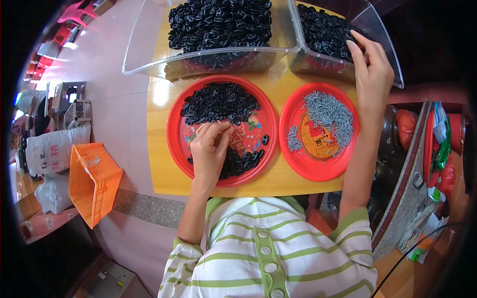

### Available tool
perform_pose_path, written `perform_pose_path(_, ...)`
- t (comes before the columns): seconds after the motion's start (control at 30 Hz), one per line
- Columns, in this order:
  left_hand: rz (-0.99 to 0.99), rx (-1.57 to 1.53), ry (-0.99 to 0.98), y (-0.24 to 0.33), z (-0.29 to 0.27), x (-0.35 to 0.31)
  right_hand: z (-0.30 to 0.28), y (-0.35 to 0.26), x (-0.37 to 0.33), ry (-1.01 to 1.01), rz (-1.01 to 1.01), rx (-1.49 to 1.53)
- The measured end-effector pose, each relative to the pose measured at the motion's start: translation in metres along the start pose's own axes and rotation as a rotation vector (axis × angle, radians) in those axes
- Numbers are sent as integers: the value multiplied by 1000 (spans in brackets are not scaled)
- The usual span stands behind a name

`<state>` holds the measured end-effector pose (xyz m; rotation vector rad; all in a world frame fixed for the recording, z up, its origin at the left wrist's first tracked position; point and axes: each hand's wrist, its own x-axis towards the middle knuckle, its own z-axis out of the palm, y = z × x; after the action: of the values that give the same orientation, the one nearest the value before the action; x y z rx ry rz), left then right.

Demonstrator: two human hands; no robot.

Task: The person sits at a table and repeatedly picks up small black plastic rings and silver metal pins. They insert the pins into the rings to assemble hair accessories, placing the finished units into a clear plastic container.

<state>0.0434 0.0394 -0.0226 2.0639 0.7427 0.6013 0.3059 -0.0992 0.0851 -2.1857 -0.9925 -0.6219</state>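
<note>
My left hand is over a round red tray, thumb and forefinger pinched together. Whatever the pinch may hold is too small to make out. Small black oval plastic pieces with two holes lie heaped across the tray's far part, with a looser group at its near right. My right hand reaches over the wall of the right clear bin, fingertips at the black pieces inside. Its thumb and forefinger are apart, with nothing visible between them.
A second red tray holds small grey metal pins. Another clear bin, piled with black pieces, stands at the back of the yellow table. An orange crate and a white sack are on the floor to the left.
</note>
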Motion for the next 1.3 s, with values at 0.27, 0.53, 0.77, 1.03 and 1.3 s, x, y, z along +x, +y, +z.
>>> perform_pose_path(0.27, 85, 231, 58, -10, 16, 6, -15, -8, -53, 12, 195, 228)
perform_pose_path(0.53, 12, 50, 31, 8, 5, 2, -22, -12, -177, -521, 501, 372)
perform_pose_path(0.77, -533, -1128, -224, 19, -2, -20, -21, -24, -193, -542, 397, 373)
perform_pose_path(1.03, -602, -1329, -321, 28, 6, -23, -19, -31, -188, -610, 233, 111)
perform_pose_path(1.3, -575, -1350, -297, 31, 0, -24, -24, -29, -179, -717, 101, 78)
